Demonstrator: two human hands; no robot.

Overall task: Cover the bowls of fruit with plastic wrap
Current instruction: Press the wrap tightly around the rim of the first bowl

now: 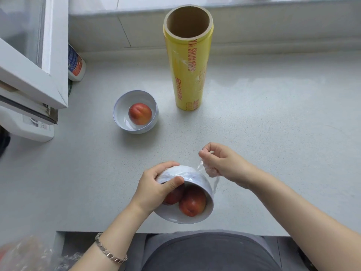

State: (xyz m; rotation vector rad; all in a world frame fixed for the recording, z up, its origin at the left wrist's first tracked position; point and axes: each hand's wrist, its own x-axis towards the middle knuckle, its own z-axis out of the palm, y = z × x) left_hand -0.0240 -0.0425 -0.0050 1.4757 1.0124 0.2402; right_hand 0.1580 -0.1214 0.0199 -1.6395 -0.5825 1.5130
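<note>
- Left hand (pixel 158 188), nearest the lens with a link bracelet (pixel 109 251) on its wrist, grips the near bowl (pixel 172 217): thumb pressed on the rim, fingers curled round the outer wall.
- Near bowl: held tipped above the front edge of the counter (pixel 273 124), mouth turned toward the person; contents, two red-orange fruits (pixel 192 202) lying against the lower wall.
- Plastic wrap (pixel 212 172): stretched over the bowl's outer wall and gathered in a bunch just beside it; whether it seals the mouth fully cannot be told.
- Right hand (pixel 222 163): fingertips pinching that bunch, film taut between hand and bowl.
- Likely hazards: at this tilt a loose film edge could let the fruits roll out; too hard a pull could tear the thin film or drag the bowl from a one-handed grip; a slack bunch could spring back and unseal.
- Far bowl (pixel 121 106): upright on the counter, well apart, holding one fruit (pixel 140 113); film over it cannot be confirmed.
- Wrap roll (pixel 187 75): yellow, standing on end behind, a loose tail clinging to its side.
- Periphery: labelled bottle (pixel 76 63) beside the window frame (pixel 29 75).
</note>
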